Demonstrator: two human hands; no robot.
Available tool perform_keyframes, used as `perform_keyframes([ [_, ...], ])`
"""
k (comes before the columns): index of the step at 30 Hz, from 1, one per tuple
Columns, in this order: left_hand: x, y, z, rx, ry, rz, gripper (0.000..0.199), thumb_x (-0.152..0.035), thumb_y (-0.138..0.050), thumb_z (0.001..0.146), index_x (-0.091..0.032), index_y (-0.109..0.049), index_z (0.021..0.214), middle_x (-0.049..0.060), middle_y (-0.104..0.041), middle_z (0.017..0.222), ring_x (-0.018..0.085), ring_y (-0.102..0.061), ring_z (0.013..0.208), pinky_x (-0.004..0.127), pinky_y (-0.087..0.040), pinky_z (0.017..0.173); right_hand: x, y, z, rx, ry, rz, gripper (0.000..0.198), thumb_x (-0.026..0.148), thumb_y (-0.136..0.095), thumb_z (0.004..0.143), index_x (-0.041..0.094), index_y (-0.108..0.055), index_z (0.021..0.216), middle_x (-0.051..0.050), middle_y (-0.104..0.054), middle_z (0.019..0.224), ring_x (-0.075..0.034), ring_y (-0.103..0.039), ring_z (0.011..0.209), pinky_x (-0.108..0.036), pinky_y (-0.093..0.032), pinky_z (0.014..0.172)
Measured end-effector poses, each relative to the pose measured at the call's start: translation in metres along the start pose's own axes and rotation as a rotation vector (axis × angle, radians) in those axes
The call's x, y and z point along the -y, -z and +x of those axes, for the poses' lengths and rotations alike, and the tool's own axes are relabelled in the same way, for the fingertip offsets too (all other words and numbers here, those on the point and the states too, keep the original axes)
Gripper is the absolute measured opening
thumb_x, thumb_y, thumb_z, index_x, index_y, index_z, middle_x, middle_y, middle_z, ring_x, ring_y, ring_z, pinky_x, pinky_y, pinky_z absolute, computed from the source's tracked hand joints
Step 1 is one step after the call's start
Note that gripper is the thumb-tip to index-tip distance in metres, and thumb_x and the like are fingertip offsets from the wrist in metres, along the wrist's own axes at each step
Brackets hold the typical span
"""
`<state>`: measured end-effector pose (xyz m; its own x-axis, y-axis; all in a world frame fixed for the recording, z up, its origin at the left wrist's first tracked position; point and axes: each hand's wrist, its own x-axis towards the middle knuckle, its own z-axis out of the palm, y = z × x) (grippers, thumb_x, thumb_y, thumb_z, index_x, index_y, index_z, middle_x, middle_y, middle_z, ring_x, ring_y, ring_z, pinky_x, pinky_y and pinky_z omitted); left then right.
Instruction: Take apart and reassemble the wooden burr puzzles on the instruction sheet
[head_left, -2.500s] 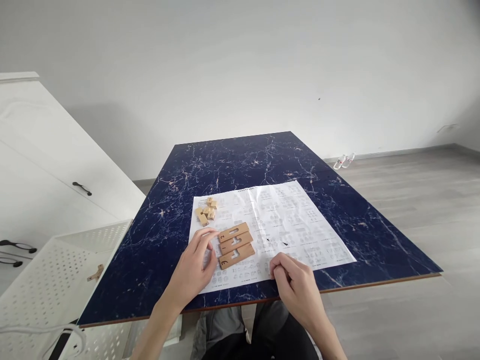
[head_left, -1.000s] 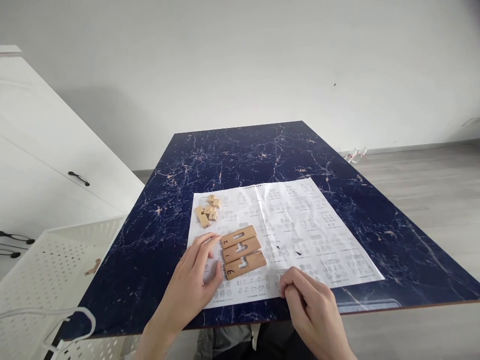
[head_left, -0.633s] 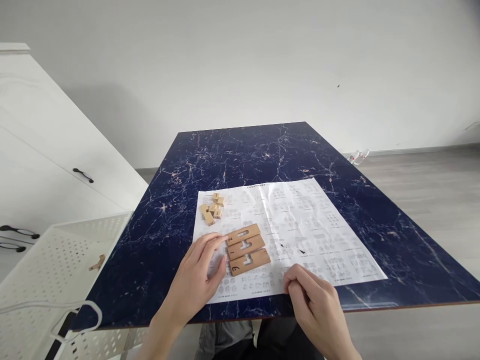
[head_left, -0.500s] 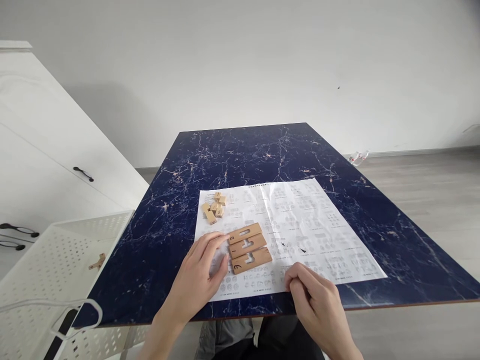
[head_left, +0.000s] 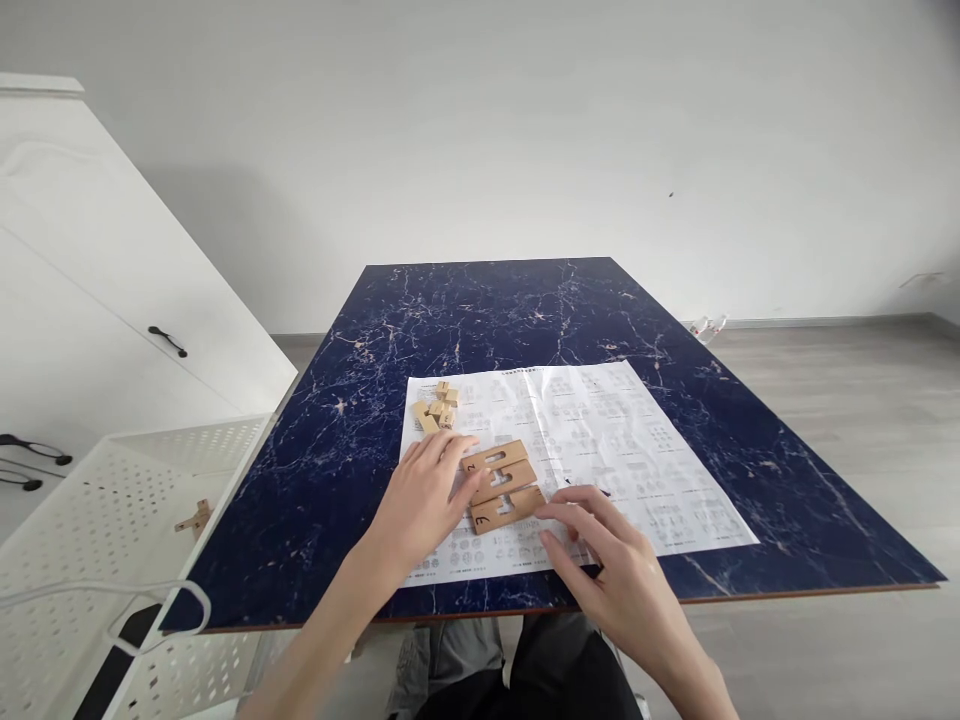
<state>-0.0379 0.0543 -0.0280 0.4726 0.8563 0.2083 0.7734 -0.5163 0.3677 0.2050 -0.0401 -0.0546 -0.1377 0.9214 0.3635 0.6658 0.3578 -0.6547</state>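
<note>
Three flat wooden pieces with cut-out slots lie side by side on a printed paper sheet (head_left: 600,420). The far piece (head_left: 514,453) bears a 2, the middle piece (head_left: 517,477) has its number covered by my thumb, and the near piece (head_left: 487,515) shows a 3. Over their left ends is my left hand (head_left: 420,490), fingers stretched out, thumb on or just above the middle piece. My right hand (head_left: 619,560) is open at the right end of the near piece, its fingertips touching or almost touching it. Several small wooden blocks (head_left: 436,408) sit in a cluster beyond my left fingers.
The sheet rests on a dark blue marbled table (head_left: 495,310), near its front edge. To the left stands a white perforated basket (head_left: 67,500) with a wooden cross-shaped piece (head_left: 196,518) inside and a white cable (head_left: 105,590) across it. A white cabinet (head_left: 112,270) is behind that.
My right hand has opened from a loose curl and moved up and left to the near piece. My left hand has shifted forward and right, its thumb now over the middle piece.
</note>
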Motion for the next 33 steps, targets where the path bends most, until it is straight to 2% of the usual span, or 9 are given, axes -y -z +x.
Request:
perform_keyframes([
  [3,0.003,0.0,0.021,0.098,0.002,-0.016,0.042,-0.054,-0.049,0.111,-0.019,-0.059,0.132,0.012,-0.066,0.13,0.031,-0.069,0.112,0.043,-0.057,0.093,0.003,-0.001,0.012,0.095,0.087,-0.05,0.022,0.025,-0.055,0.11,0.028,-0.068,0.127,-0.013,-0.064,0.126,-0.029,-0.068,0.111,-0.04,-0.063,0.082],
  [6,0.007,0.001,0.038,0.177,-0.066,-0.025,0.043,-0.059,-0.047,0.11,-0.019,-0.059,0.118,0.011,-0.066,0.123,0.03,-0.068,0.107,0.041,-0.054,0.088,0.002,-0.003,0.022,0.167,0.133,-0.064,0.024,0.023,-0.057,0.109,0.028,-0.066,0.131,-0.014,-0.061,0.133,-0.032,-0.062,0.125,-0.046,-0.063,0.094],
  [9,0.008,0.004,0.048,0.248,-0.101,-0.039,0.04,-0.058,-0.046,0.11,-0.02,-0.057,0.103,0.01,-0.067,0.111,0.029,-0.066,0.103,0.04,-0.051,0.084,-0.001,-0.005,0.026,0.183,0.159,-0.075,0.026,0.023,-0.061,0.108,0.028,-0.064,0.133,-0.014,-0.059,0.133,-0.033,-0.061,0.127,-0.048,-0.063,0.098],
  [12,0.009,0.005,0.051,0.282,-0.104,-0.054,0.039,-0.057,-0.047,0.11,-0.021,-0.054,0.097,0.009,-0.066,0.107,0.029,-0.065,0.099,0.039,-0.049,0.081,-0.003,-0.002,0.026,0.181,0.167,-0.086,0.018,0.022,-0.064,0.106,0.027,-0.066,0.123,-0.014,-0.059,0.131,-0.033,-0.061,0.125,-0.049,-0.064,0.096],
  [15,0.01,0.003,0.051,0.268,-0.105,-0.086,0.034,-0.053,-0.048,0.111,-0.021,-0.051,0.1,0.009,-0.066,0.107,0.028,-0.066,0.097,0.038,-0.049,0.079,-0.004,0.003,0.025,0.199,0.159,-0.086,0.009,0.019,-0.063,0.106,0.026,-0.065,0.11,-0.013,-0.06,0.131,-0.032,-0.062,0.124,-0.047,-0.064,0.092],
  [20,0.012,-0.003,0.047,0.201,-0.153,-0.088,0.027,-0.043,-0.041,0.114,-0.022,-0.047,0.098,0.008,-0.068,0.104,0.027,-0.067,0.094,0.036,-0.048,0.076,-0.005,0.007,0.026,0.23,0.221,-0.042,0.012,0.014,-0.058,0.108,0.025,-0.06,0.105,-0.011,-0.066,0.123,-0.031,-0.063,0.121,-0.046,-0.062,0.091],
  [26,0.01,-0.005,0.043,0.169,0.003,-0.314,0.025,-0.042,-0.035,0.115,-0.021,-0.047,0.118,0.002,-0.067,0.088,0.022,-0.065,0.07,0.033,-0.045,0.065,-0.008,0.001,0.024,0.134,0.224,0.065,0.017,0.012,-0.049,0.111,0.026,-0.058,0.112,-0.011,-0.069,0.126,-0.029,-0.064,0.125,-0.046,-0.06,0.098],
  [30,0.005,-0.008,0.038,0.154,0.03,-0.611,0.036,-0.046,-0.032,0.116,-0.02,-0.042,0.139,0.0,-0.062,0.087,0.02,-0.061,0.075,0.035,-0.049,0.073,-0.007,-0.004,0.024,0.063,0.139,0.124,0.015,0.015,-0.048,0.113,0.026,-0.057,0.119,-0.011,-0.066,0.126,-0.025,-0.069,0.114,-0.04,-0.061,0.092],
  [33,0.001,-0.01,0.036,0.184,0.047,-0.779,0.044,-0.047,-0.033,0.115,-0.019,-0.042,0.148,0.002,-0.059,0.091,0.017,-0.052,0.069,0.033,-0.048,0.069,-0.004,-0.007,0.031,-0.016,0.08,0.163,0.014,0.02,-0.048,0.114,0.027,-0.055,0.123,-0.012,-0.064,0.125,-0.023,-0.07,0.109,-0.034,-0.061,0.086],
])
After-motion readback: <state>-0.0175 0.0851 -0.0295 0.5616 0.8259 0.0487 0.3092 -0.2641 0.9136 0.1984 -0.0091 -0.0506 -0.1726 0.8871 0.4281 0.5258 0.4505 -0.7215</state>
